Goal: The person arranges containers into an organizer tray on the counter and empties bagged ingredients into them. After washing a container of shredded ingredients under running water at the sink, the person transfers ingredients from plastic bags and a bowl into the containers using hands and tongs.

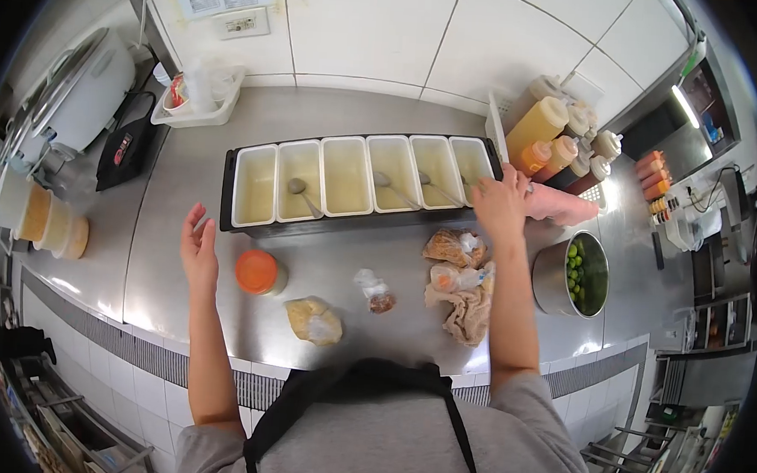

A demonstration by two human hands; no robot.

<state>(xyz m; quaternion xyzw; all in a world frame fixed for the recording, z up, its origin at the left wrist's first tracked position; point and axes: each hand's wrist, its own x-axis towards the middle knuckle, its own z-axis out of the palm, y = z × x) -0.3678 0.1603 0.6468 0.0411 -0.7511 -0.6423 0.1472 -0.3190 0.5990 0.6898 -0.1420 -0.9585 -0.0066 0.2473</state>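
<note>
A long black condiment holder (328,224) with several white inserts stands on the steel counter. Spoons (300,189) rest in some inserts, whose pale inner surfaces show. My right hand (502,202) grips the holder's right end, thumb toward the last insert, fingers over the outer edge. Off the left end, my left hand (198,246) is raised and open, holding nothing. Nearest to it is a jar with an orange lid (257,271). In front of the holder lie a bag of yellowish food (314,320), a small knotted bag (375,292) and bags of brown crumbly food (455,247).
A pink cloth (560,205) lies beside my right hand. A steel pot (552,276) of green fruit and a basket of sauce bottles (538,129) stand to the right. A white basket (201,116) sits back left; stacked tubs (54,224) stand far left.
</note>
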